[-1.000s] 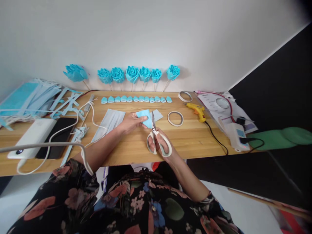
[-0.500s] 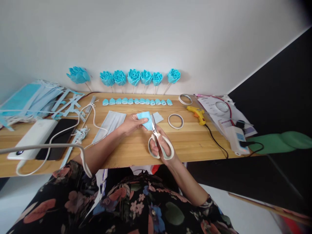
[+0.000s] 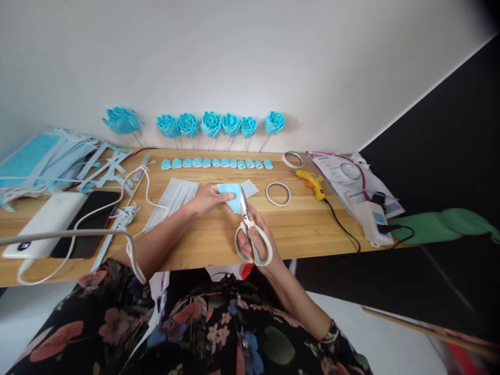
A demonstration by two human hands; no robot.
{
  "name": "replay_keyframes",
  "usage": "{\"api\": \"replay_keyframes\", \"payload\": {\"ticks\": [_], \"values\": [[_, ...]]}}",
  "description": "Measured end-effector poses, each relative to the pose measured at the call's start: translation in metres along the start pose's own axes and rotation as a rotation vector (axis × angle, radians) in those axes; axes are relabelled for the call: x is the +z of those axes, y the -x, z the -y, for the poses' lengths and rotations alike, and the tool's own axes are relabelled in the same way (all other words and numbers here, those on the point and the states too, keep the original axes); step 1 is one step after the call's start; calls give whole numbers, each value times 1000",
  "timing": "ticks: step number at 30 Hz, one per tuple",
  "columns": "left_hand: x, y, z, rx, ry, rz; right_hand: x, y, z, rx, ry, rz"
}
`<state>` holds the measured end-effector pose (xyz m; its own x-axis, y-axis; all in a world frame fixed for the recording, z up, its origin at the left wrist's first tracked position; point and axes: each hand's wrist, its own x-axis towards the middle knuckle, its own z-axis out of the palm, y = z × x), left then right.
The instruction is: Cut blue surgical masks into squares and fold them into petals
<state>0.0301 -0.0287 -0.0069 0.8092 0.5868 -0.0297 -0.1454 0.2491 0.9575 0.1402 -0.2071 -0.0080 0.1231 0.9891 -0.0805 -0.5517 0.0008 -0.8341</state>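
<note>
My left hand [image 3: 210,200] pinches a small light-blue piece of mask fabric [image 3: 229,197] between thumb and fingers, just above the table. Cream-handled scissors [image 3: 258,249] are in my right hand [image 3: 266,237], with fingers through the loops. Their blades point away from me and lie along the right edge of the blue piece. Behind it, a pale offcut [image 3: 250,187] lies on the wood. A pleated white mask sheet [image 3: 172,200] rests left of my left hand. Farther back runs a row of several small folded blue petals [image 3: 215,163].
Blue fabric roses [image 3: 211,125] on sticks lean against the wall. Tape rolls [image 3: 278,203], a yellow glue gun [image 3: 312,182] and a power strip [image 3: 373,224] sit to the right. Left are stacked masks [image 3: 31,156], cut strips, a white power bank [image 3: 47,221], a dark phone [image 3: 91,224] and cables.
The scissors' handles have come closer together, and the blades now lie beside the blue piece's right edge. My left hand keeps its pinch. The whole view has shifted slightly.
</note>
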Motion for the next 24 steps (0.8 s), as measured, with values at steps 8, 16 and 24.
{"api": "replay_keyframes", "payload": {"ticks": [8,16,24], "values": [[5,2,-3,-6,14,-17,-4,-3,-9,10,19,13],[4,2,0,33,-2,-8,-2,-6,-6,13,33,54],[7,2,2,26,-47,65,-2,-17,0,-8,21,68]]}}
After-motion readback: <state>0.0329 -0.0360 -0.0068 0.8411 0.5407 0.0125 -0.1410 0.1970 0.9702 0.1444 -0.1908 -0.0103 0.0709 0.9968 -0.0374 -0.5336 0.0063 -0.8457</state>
